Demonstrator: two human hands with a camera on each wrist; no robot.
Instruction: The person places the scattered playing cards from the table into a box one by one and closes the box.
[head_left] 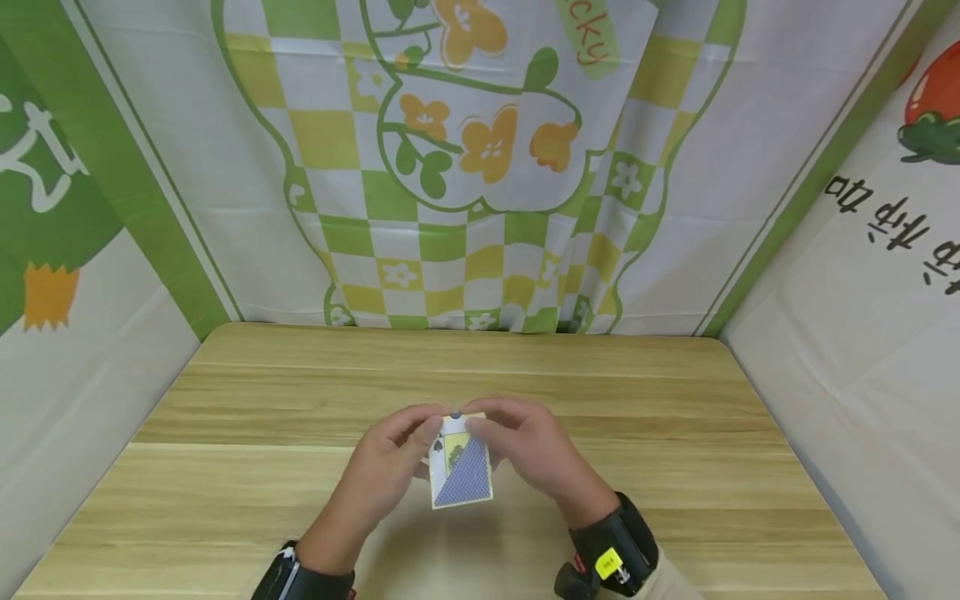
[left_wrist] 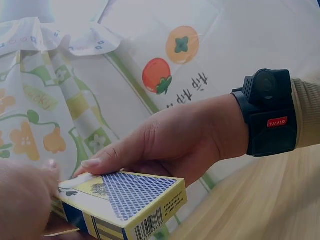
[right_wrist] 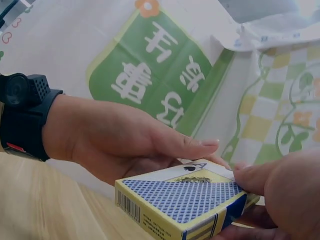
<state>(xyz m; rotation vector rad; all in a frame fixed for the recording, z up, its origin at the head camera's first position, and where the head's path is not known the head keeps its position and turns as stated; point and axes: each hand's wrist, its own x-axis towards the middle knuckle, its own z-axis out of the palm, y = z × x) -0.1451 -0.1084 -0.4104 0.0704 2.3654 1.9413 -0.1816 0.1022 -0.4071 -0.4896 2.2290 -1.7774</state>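
Observation:
A playing card box is held up over the table between both hands. One half of its face is blue-patterned and the other white with an ace of spades. In the left wrist view the box shows yellow edges and a barcode on its end. My left hand grips the upper left side, thumb near the top corner. At the upper right my right hand holds the box, its thumb on the face and index finger along the top edge. In the right wrist view, the fingers behind the box are partly hidden.
The wooden table spreads under both hands. A green-and-white checked cloth hangs behind its back edge, with printed white sheets to the sides. Each wrist wears a black camera band.

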